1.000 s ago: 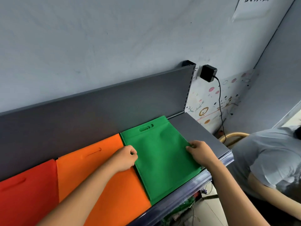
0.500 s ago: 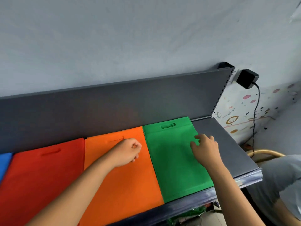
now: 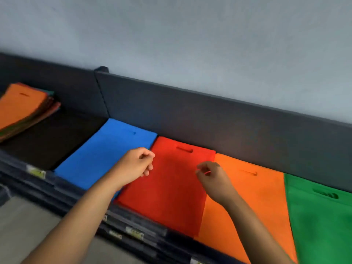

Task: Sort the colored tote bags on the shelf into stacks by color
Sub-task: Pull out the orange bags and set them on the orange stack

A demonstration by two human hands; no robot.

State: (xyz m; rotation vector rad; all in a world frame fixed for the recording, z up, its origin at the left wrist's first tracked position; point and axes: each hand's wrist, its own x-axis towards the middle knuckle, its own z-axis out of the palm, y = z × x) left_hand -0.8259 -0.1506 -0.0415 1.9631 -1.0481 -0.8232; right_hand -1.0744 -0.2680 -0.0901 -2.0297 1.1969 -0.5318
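Flat tote bags lie side by side on the dark shelf [image 3: 49, 138]: blue [image 3: 99, 155], red [image 3: 171, 189], orange [image 3: 249, 202] and green [image 3: 322, 225]. A mixed pile of bags with an orange one on top [image 3: 21, 107] sits at the far left. My left hand [image 3: 135, 166] hovers over the seam between the blue and red bags, fingers loosely curled, holding nothing. My right hand [image 3: 211, 178] hangs over the red bag's right edge, fingers also loosely curled and empty.
A dark back panel [image 3: 209, 119] runs behind the bags under a pale wall. The shelf's front rail [image 3: 133, 231] carries small label tags. Bare shelf lies between the mixed pile and the blue bag.
The view has swung left, bringing the blue bag and the mixed pile into sight. Both hands left the green bag and moved left over the red bag.
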